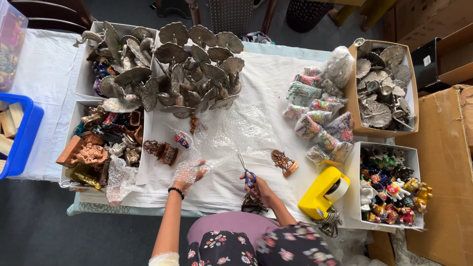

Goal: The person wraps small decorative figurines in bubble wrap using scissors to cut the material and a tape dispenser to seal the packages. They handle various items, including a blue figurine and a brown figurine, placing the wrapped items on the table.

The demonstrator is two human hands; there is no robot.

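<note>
My left hand [189, 173] holds a small piece of clear bubble wrap [186, 169] over the white cloth. My right hand [257, 187] grips blue-handled scissors [245, 170], blades pointing up and away from me. A larger sheet of bubble wrap [236, 130] lies spread on the cloth ahead of both hands. A small bronze figurine [284, 162] stands just right of the scissors. A dark metal figurine [253, 204] sits at the table edge under my right wrist.
A yellow tape dispenser [322, 192] sits at the right. Bubble-wrapped bundles [320, 111] pile beside boxes of metal pieces [384, 88] and painted figurines [389, 187]. Silver leaf-shaped ornaments [197, 64] and boxes of figurines [103, 143] fill the left. A blue crate [22, 138] stands far left.
</note>
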